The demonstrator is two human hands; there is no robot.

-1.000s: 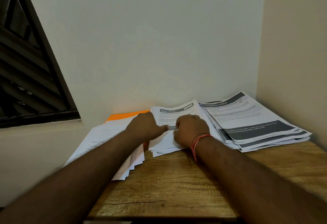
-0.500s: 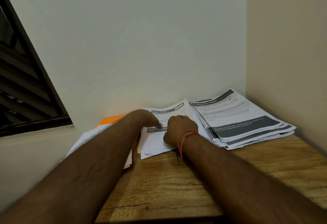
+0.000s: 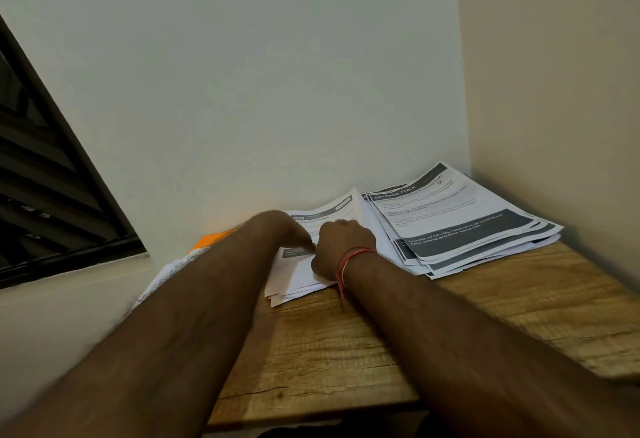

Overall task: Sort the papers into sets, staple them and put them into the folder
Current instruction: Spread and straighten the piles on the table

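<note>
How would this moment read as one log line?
step: sorting | left hand: touches middle pile | right hand: on same pile, grip hidden | right pile: not touched | folder: orange, partly hidden

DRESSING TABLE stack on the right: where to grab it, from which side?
Take the stack by its near edge, coming from the table front. It lies flat in the corner, with the back wall behind, the side wall on its right and the middle pile on its left, so only that edge is free. Sheets fan out there, so I'd pinch all layers, thumb on top.
</note>
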